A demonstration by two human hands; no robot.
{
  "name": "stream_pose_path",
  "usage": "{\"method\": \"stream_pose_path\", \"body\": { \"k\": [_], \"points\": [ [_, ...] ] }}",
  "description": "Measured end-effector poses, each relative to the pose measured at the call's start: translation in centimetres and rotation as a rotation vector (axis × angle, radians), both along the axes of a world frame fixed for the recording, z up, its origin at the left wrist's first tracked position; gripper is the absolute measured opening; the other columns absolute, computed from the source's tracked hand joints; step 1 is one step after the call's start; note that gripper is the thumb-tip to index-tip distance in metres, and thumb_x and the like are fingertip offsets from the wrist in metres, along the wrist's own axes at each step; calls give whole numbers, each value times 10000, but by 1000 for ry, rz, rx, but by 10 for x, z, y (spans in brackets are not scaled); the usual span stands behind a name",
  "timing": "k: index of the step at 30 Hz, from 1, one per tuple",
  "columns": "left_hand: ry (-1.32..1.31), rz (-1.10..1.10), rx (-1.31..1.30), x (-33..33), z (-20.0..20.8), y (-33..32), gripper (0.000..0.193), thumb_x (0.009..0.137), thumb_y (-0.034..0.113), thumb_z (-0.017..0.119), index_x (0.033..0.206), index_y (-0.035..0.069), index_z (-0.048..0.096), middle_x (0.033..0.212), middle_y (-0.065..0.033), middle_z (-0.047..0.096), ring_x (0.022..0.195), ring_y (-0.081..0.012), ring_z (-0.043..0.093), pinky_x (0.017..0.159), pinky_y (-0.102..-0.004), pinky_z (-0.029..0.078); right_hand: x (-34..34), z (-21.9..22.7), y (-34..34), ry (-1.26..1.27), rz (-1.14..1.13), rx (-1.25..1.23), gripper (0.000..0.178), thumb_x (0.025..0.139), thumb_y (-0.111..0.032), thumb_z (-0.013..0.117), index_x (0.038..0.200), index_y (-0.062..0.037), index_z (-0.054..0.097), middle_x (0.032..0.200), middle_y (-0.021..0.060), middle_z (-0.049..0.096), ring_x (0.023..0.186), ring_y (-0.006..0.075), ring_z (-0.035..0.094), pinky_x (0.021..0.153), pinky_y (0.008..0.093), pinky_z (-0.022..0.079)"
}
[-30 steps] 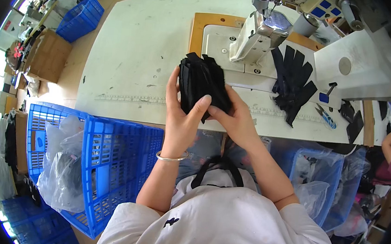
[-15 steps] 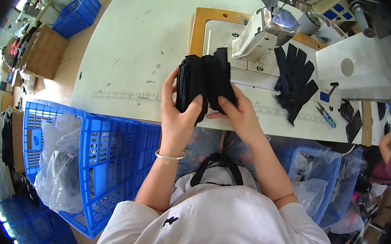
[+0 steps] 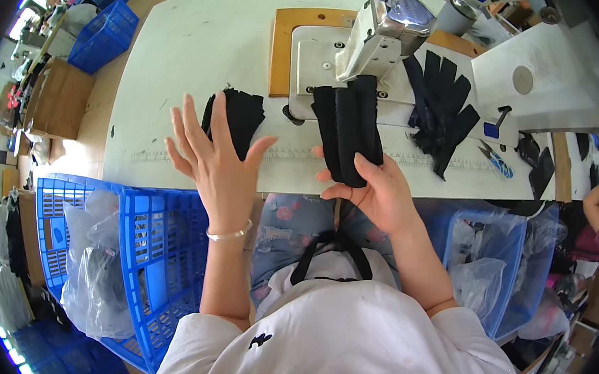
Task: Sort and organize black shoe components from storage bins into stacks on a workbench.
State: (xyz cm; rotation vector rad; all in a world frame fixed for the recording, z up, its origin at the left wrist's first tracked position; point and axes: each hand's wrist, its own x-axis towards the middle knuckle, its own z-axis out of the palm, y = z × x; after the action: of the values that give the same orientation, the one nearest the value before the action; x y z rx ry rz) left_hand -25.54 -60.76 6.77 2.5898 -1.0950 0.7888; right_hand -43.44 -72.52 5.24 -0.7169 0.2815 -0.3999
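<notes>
My right hand (image 3: 374,188) grips several black fabric strips (image 3: 351,131), thumb on top, just in front of the sewing machine head (image 3: 383,41). Its fingers curl beneath their lower ends. My left hand (image 3: 210,154) holds nothing; its fingers are spread wide over a stack of black fabric pieces (image 3: 243,119) lying on the white table (image 3: 175,62). Part of that stack is hidden behind the fingers. More black strips (image 3: 443,103) lie fanned out to the right of the machine head.
Thread snips (image 3: 495,161) with blue handles lie at the table's right. A blue crate (image 3: 156,274) holding clear plastic bags stands left of my legs; a blue bin (image 3: 480,274) stands to the right. Another person's arm (image 3: 598,195) shows at the far right.
Both hands held the black fabric together; now it is parted. A stack lies on the table at left, my left hand has opened over it, and my right hand keeps several strips.
</notes>
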Motion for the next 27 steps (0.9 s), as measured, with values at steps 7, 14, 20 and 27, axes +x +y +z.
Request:
{"method": "stream_pose_path", "body": {
  "k": [7, 14, 20, 27],
  "points": [
    [751, -665, -564, -68, 6, -25, 348, 723, 48, 773, 1035, 1, 627, 1031, -128, 598, 950, -261, 597, 799, -338, 512, -7, -3, 24, 240, -168, -562, 489, 1030, -225, 455, 1422, 39, 330, 1267, 176, 562, 1104, 226, 607, 938, 337, 491],
    [1186, -681, -553, -65, -1, -34, 232, 788, -39, 711, 999, -61, 619, 986, -89, 599, 831, -145, 641, 777, -269, 574, -21, -24, 21, 258, -279, -617, 523, 1033, -231, 448, 1451, 47, 301, 1260, 151, 554, 1100, 195, 594, 963, 322, 466],
    [1566, -563, -810, -61, -16, -30, 60, 860, -9, 671, 912, -35, 656, 886, -54, 670, 795, -106, 627, 725, -233, 513, -19, -14, 17, 239, -320, -367, 523, 1031, -270, 458, 1443, 19, 315, 1220, 129, 563, 1032, 190, 617, 818, 331, 567],
    [1553, -554, -861, -74, -20, -31, 192, 793, 80, 768, 838, 15, 593, 948, -41, 535, 906, -130, 500, 812, -284, 438, -16, -4, 21, 230, -257, -305, 470, 1038, -266, 438, 1410, 4, 342, 1160, 122, 577, 974, 187, 628, 762, 327, 587]
  ]
}}
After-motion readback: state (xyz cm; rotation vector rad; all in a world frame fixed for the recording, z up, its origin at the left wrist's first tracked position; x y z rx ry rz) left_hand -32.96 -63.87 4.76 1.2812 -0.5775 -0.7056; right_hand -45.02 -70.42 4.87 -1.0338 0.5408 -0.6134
